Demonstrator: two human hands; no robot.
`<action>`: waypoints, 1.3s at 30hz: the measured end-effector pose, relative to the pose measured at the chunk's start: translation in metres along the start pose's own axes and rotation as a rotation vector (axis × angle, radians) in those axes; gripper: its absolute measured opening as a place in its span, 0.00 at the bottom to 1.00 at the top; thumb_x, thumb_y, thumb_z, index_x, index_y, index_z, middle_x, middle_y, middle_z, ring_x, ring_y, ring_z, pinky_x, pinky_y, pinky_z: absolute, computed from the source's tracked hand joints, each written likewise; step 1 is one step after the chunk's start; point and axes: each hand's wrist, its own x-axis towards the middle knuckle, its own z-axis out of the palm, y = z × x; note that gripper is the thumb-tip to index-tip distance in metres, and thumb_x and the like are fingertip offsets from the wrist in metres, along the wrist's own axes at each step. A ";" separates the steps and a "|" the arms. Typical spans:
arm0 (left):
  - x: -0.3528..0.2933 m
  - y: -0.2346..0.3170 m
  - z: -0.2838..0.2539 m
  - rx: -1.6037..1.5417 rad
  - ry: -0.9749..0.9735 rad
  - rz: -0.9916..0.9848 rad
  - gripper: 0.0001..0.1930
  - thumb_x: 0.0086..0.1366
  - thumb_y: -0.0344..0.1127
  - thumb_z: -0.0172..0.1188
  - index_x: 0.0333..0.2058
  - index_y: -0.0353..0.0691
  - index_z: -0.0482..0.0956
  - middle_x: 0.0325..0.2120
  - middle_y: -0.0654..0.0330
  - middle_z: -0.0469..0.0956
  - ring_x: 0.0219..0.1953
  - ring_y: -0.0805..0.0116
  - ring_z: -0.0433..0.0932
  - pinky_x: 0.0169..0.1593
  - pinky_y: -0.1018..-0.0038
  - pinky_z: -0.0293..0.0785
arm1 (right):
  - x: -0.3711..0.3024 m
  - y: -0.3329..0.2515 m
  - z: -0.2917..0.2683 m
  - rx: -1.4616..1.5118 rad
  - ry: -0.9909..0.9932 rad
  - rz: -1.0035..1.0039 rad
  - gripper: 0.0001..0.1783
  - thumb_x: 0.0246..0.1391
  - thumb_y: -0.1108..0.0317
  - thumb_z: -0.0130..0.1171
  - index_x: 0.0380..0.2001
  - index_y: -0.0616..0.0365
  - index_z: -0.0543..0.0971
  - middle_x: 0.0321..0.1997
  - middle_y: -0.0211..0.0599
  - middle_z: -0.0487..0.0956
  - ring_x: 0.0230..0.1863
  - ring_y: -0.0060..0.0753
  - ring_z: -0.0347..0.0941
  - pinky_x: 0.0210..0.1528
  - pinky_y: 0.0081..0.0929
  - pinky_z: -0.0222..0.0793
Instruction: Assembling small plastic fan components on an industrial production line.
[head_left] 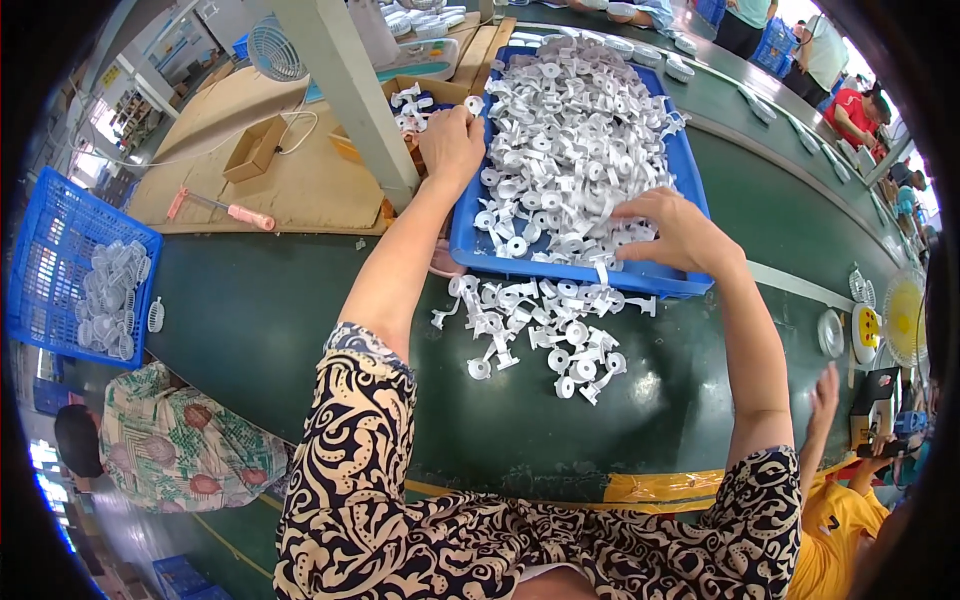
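My left hand (452, 148) is closed on a small white plastic part (473, 104) with a round end, by the left rim of a blue tray. That blue tray (580, 268) is heaped with white plastic parts (580, 140), each with a round disc and a short arm. Over the tray's near right part, my right hand (682, 232) has its thumb and fingers apart, with nothing seen between them. A loose pile of the same white parts (560, 330) lies on the green table in front of the tray.
Behind my left hand stand a grey post (350, 90) and a cardboard box (410, 88) with more parts. A screwdriver (250, 216) and a small carton (255, 148) lie on cardboard at left. A blue basket (75, 270) stands far left. Co-workers sit on both sides.
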 end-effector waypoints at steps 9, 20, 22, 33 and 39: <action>-0.057 0.081 -0.028 -0.408 -0.238 0.123 0.21 0.55 0.46 0.70 0.41 0.38 0.77 0.48 0.49 0.73 0.54 0.46 0.69 0.57 0.56 0.66 | 0.140 0.103 -0.037 0.115 0.646 0.264 0.44 0.50 0.38 0.68 0.60 0.62 0.75 0.54 0.50 0.80 0.47 0.36 0.78 0.51 0.33 0.73; -0.048 0.072 -0.023 -0.576 -0.374 -0.205 0.53 0.57 0.55 0.69 0.64 0.19 0.51 0.64 0.29 0.57 0.66 0.34 0.58 0.70 0.53 0.54 | 0.263 0.171 -0.039 0.230 0.293 0.314 0.53 0.41 0.36 0.72 0.63 0.61 0.72 0.57 0.49 0.79 0.58 0.38 0.74 0.60 0.32 0.68; -0.044 0.069 -0.024 -0.585 -0.351 -0.236 0.53 0.58 0.56 0.68 0.65 0.18 0.50 0.64 0.28 0.56 0.67 0.35 0.57 0.70 0.54 0.53 | 0.245 0.138 -0.053 0.368 0.048 0.329 0.46 0.42 0.44 0.72 0.60 0.62 0.74 0.54 0.45 0.80 0.55 0.36 0.76 0.55 0.32 0.71; -0.037 0.065 -0.015 -0.619 -0.420 -0.315 0.62 0.54 0.64 0.69 0.67 0.18 0.46 0.65 0.29 0.58 0.69 0.39 0.58 0.71 0.59 0.55 | 0.116 0.054 -0.012 -0.098 0.259 0.067 0.22 0.40 0.75 0.58 0.45 0.56 0.80 0.42 0.39 0.77 0.47 0.45 0.74 0.52 0.35 0.71; -0.034 0.068 -0.024 -0.717 -0.376 -0.264 0.59 0.51 0.65 0.70 0.70 0.31 0.53 0.64 0.34 0.64 0.66 0.42 0.65 0.67 0.60 0.62 | 0.052 -0.004 0.000 -0.230 0.468 -0.019 0.20 0.45 0.74 0.61 0.45 0.51 0.80 0.45 0.38 0.76 0.50 0.48 0.73 0.52 0.41 0.72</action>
